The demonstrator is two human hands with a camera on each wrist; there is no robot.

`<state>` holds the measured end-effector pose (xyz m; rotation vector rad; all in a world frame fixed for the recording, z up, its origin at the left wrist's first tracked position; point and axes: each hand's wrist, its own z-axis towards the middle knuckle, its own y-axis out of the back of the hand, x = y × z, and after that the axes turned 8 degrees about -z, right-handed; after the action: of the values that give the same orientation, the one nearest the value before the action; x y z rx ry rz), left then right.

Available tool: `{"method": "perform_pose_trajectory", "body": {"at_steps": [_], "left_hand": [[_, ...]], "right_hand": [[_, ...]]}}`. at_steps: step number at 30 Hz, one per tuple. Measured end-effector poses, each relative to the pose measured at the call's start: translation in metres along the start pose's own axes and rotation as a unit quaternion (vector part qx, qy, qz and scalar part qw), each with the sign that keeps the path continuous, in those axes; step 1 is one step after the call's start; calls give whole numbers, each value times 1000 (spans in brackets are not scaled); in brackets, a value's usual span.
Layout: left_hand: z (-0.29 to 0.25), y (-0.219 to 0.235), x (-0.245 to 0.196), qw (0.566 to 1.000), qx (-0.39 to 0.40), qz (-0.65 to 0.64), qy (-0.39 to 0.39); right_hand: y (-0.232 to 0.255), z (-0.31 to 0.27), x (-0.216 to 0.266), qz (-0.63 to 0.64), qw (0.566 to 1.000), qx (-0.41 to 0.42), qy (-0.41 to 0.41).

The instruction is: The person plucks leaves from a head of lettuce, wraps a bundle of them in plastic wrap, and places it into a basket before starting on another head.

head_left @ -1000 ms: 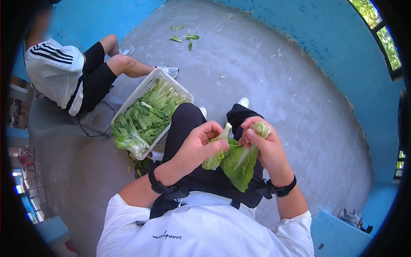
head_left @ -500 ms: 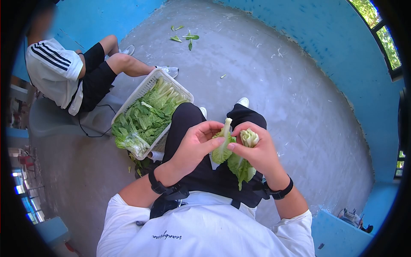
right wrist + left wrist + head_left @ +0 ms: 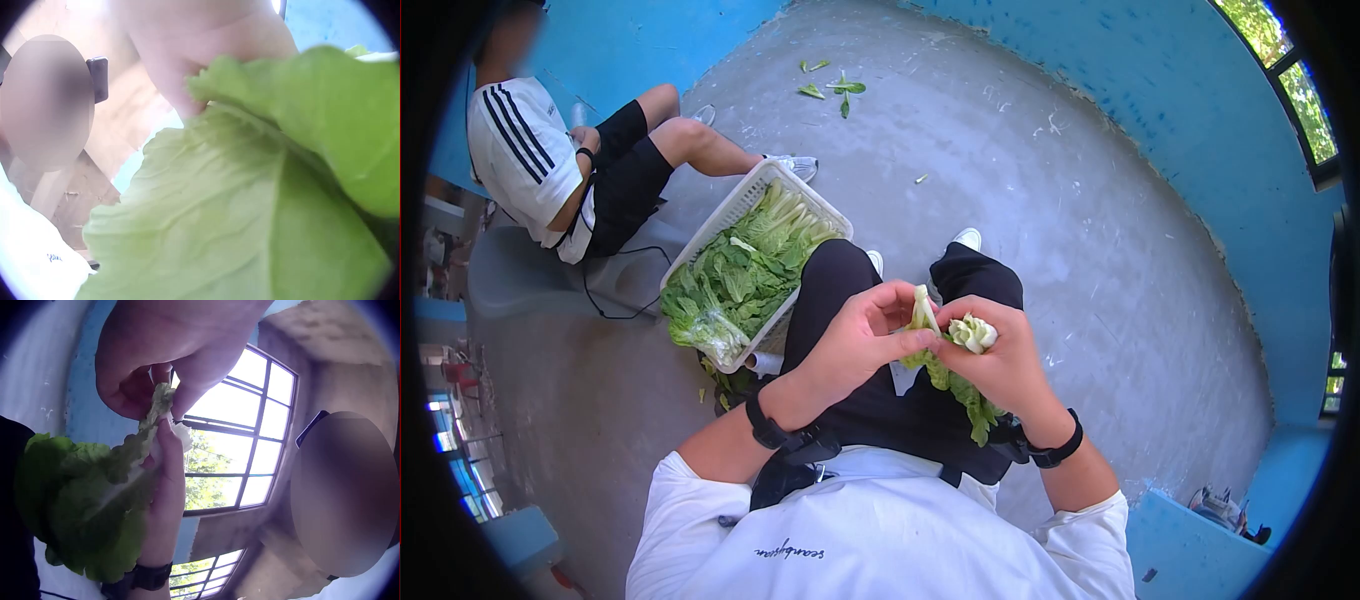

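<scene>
Over the lap in the head view, my left hand (image 3: 850, 340) pinches a small lettuce leaf (image 3: 921, 318) with its pale stem end up. Close beside it, my right hand (image 3: 1012, 362) grips a bunch of lettuce leaves (image 3: 973, 333) round the whitish stem ends, with the green part hanging below. The two hands nearly meet at the fingertips. Seen from the left wrist, a broad green leaf (image 3: 87, 506) spreads out below the right hand. Large leaves (image 3: 206, 206) fill much of the right wrist view and hide most of the right fingers.
A white plastic crate (image 3: 836, 212) full of lettuce stands by the left knee. Past it a person in a white shirt (image 3: 525, 150) sits on a grey seat. Loose leaves (image 3: 845, 88) lie on the concrete floor (image 3: 990, 130) farther off.
The right hand has turned its bunch so the stem ends face up and has come in closer to the left hand. The seated person has shifted more upright.
</scene>
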<state>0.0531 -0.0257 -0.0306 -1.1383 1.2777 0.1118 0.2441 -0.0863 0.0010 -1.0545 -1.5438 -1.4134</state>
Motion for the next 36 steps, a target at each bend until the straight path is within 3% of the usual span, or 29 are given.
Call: {"method": "perform_pose_trajectory", "body": {"at_steps": [5, 8, 11, 17, 20, 23, 27, 33, 36], "left_hand": [[-2, 4, -16, 997, -24, 70, 34], [-1, 7, -16, 978, -14, 207, -7], [-1, -1, -22, 933, 23, 349, -87], [0, 1, -17, 981, 24, 191, 13], [-3, 3, -21, 993, 36, 115, 20], [-1, 8, -22, 989, 21, 142, 18], [4, 1, -25, 971, 15, 236, -46], [4, -3, -30, 915, 28, 386, -114], [5, -2, -31, 886, 34, 440, -139]], "right_hand": [[9, 2, -6, -22, 1000, -15, -10], [18, 4, 1, -78, 997, -12, -9], [20, 5, 5, -134, 990, -18, 51], [19, 7, 12, -96, 994, 57, 20], [20, 8, 9, 28, 997, 62, -46], [27, 12, 2, 106, 991, 54, -59], [24, 19, 15, 90, 995, 28, -36], [14, 14, 18, -23, 998, 28, -51], [12, 15, 19, -106, 994, 1, -3]]}}
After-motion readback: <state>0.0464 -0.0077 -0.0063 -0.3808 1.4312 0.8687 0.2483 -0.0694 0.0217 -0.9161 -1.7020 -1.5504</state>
